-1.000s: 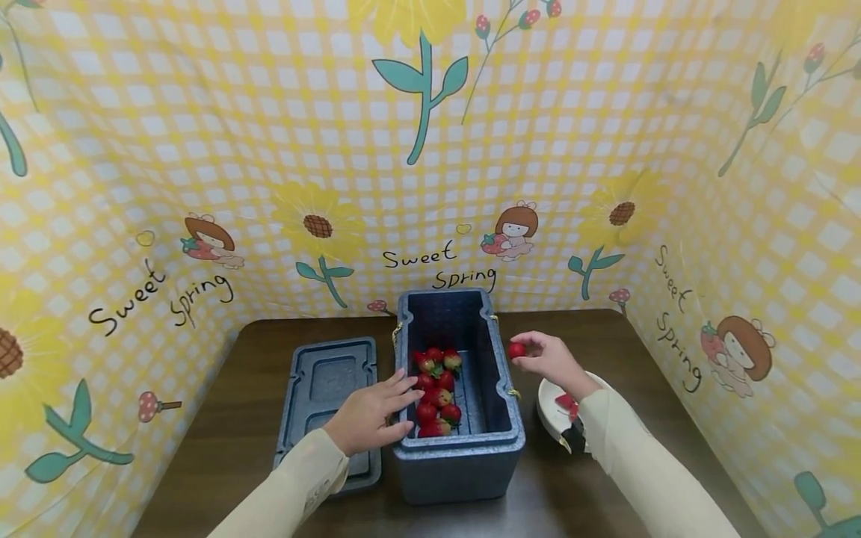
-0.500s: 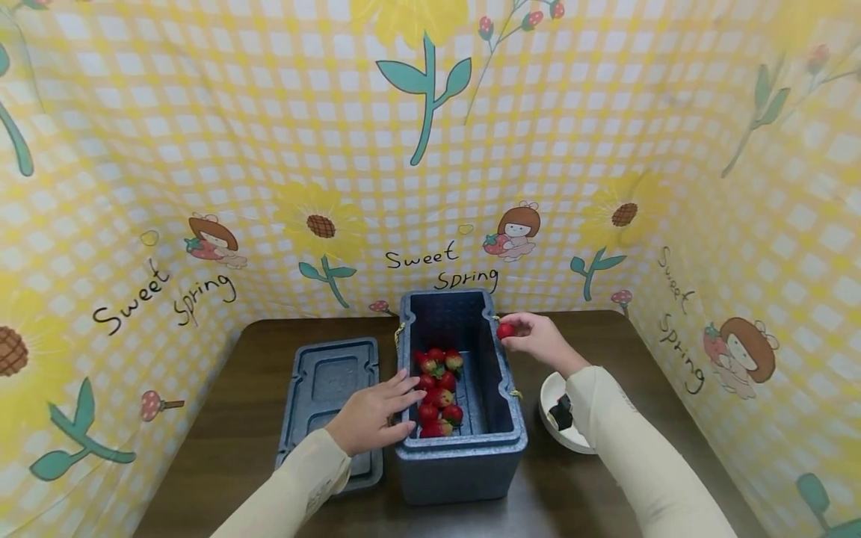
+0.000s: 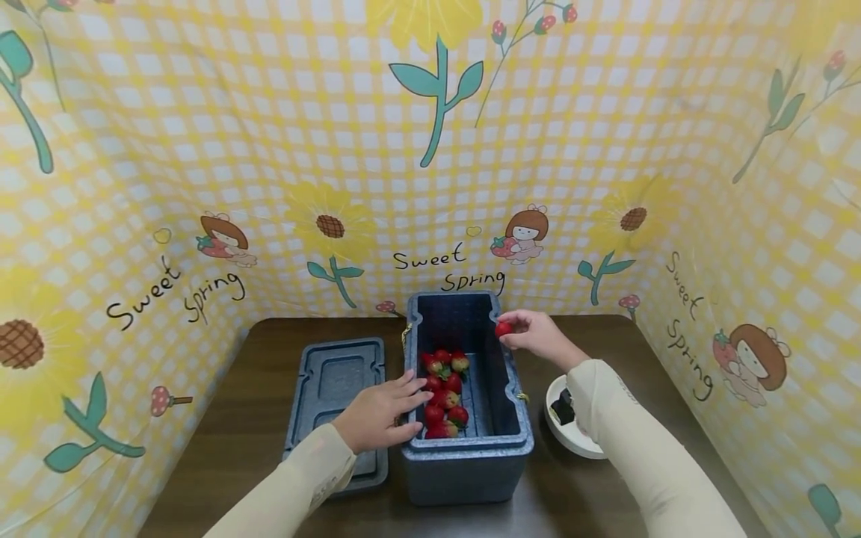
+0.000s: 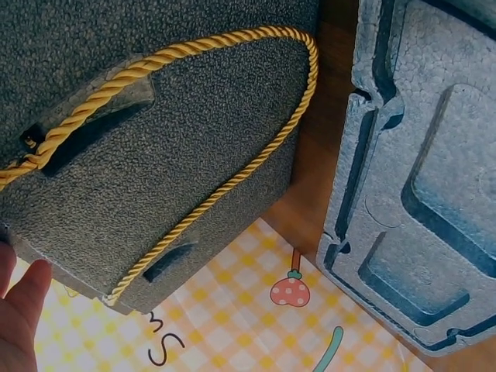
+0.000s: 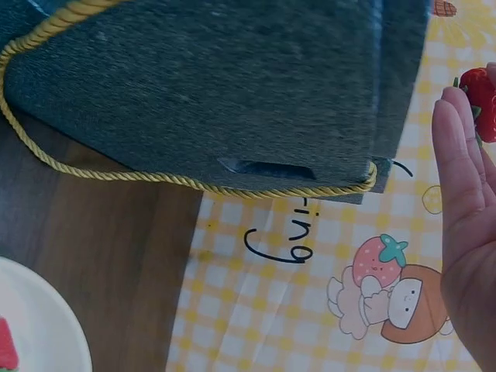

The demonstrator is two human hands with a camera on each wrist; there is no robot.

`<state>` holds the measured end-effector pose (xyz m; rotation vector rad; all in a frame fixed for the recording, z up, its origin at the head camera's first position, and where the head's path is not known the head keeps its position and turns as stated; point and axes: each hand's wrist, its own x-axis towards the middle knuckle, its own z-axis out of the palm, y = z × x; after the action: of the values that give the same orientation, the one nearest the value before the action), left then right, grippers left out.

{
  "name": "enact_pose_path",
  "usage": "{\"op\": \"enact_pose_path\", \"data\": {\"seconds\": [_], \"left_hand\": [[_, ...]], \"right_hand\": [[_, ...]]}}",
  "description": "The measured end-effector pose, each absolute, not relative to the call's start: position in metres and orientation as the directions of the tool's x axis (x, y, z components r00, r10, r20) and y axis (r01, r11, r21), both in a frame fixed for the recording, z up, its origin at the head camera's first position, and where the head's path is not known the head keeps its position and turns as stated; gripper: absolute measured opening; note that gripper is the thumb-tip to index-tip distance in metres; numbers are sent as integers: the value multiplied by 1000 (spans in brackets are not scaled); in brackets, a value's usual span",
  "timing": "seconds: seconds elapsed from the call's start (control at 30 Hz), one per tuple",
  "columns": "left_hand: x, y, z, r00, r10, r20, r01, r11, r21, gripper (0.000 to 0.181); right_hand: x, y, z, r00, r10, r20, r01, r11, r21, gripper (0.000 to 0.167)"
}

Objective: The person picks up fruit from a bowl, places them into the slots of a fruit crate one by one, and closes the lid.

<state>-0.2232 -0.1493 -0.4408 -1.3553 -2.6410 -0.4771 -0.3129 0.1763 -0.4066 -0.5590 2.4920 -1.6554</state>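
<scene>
A dark grey foam box (image 3: 464,478) stands lidless on the table, several strawberries (image 3: 445,400) lying along the left side of its inside. Fingers spread, my left hand (image 3: 380,415) rests on the box's left rim; only part of it shows in the left wrist view. At the far right rim, my right hand (image 3: 538,336) pinches one strawberry (image 3: 503,329) between thumb and fingers. That same strawberry (image 5: 479,97) appears beside the fingertips in the right wrist view.
Left of the box lies its grey lid (image 3: 343,373). A white bowl (image 3: 572,441) with a dark item and something red stands at the right, partly behind the sleeve. Yellow rope (image 4: 225,190) hangs along the box's side. A checked cloth (image 3: 323,149) surrounds the table.
My right hand has moved left and slightly away from me with the strawberry, from beside the box to its right rim. My left hand has stayed at the left rim.
</scene>
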Motion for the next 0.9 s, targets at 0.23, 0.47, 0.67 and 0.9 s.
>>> {"op": "enact_pose_path", "data": {"seconds": [0.23, 0.47, 0.67, 0.9], "left_hand": [[-223, -149, -439, -591, 766, 251, 806, 551, 218, 48], [-225, -147, -442, -569, 776, 273, 822, 527, 216, 48], [-225, -147, -443, -602, 762, 240, 796, 550, 251, 49], [-225, -148, -440, -599, 763, 242, 800, 557, 222, 49]], "right_hand": [[-320, 167, -391, -921, -378, 95, -241, 359, -902, 36], [-326, 152, -377, -915, -399, 63, -236, 401, -885, 37], [-332, 136, -368, -914, -406, 24, -212, 426, -879, 35], [-344, 124, -357, -917, -399, 20, -195, 403, -894, 35]]}}
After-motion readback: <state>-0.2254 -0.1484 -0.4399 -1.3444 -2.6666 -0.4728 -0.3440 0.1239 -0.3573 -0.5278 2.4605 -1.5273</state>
